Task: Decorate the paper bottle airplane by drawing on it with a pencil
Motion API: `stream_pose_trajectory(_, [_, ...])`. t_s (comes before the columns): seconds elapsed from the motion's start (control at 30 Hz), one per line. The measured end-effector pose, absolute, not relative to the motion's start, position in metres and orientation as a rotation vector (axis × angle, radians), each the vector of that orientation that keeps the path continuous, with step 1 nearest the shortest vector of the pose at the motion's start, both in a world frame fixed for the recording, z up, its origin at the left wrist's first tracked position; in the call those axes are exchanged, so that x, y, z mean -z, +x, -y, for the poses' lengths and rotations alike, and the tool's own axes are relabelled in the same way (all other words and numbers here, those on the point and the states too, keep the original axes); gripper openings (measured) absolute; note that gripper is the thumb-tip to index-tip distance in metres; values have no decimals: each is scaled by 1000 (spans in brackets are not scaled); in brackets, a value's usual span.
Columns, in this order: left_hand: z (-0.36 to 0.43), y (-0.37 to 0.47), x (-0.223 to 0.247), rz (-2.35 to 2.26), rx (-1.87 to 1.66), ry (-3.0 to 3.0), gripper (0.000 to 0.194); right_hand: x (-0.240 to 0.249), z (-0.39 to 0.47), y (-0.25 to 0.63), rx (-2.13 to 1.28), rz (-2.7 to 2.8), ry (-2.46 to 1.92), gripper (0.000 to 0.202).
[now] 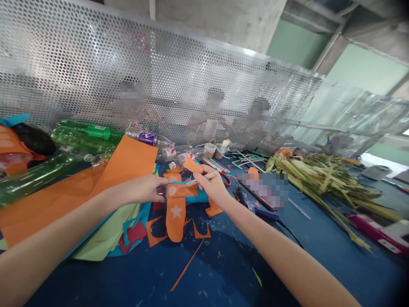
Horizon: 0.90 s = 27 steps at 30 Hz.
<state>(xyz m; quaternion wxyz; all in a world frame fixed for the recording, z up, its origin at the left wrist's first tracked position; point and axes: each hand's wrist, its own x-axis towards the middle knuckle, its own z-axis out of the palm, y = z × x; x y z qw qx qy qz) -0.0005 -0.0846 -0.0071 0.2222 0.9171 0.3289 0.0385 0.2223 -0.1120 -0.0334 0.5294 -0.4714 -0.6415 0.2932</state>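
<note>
A small paper-covered craft [175, 213] lies on the blue table, orange with a white star and a light blue band across its body. My left hand [153, 188] holds its left end, fingers around the dark, clear-looking tip. In my right hand [210, 181] is a thin pale stick [193, 182], pinched between the fingers, its tip over the orange paper on the body. A small orange paper piece [192, 165] sticks out above the same hand. Orange offcuts [202, 230] are scattered around the craft.
Large orange sheets [131, 166], green sheets [107, 232] and green bottles [38, 170] lie left. Clear bottles [174, 153] stand behind. To the right are a blue glue gun [266, 214], a phone-like object [260, 192], dry husks [319, 179] and a magenta tool [377, 232]. People sit behind a perforated screen [191, 81].
</note>
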Motion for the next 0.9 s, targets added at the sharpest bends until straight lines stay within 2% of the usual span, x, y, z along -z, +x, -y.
stream_pose_trajectory(0.13, [82,-1,8,-933,-79,2545,54,29,114,221,-631,1358,-1092,30])
stream_pose_trajectory(0.23, [81,-1,9,-941,-88,2571,56,26,117,218,-533,1241,-1070,25])
stream_pose_trajectory(0.33, [83,-1,6,-900,-114,2589,55,26,123,214,-512,1326,-1017,19])
stream_pose_trajectory(0.5, [88,0,3,-987,-108,2571,62,36,125,211,-592,1575,-1160,28])
stream_pose_trajectory(0.73, [91,2,3,-1003,-114,2596,46,39,119,214,-536,1479,-1211,26])
stream_pose_trajectory(0.9, [87,1,8,-970,-136,2590,46,36,121,214,-547,1493,-1257,23])
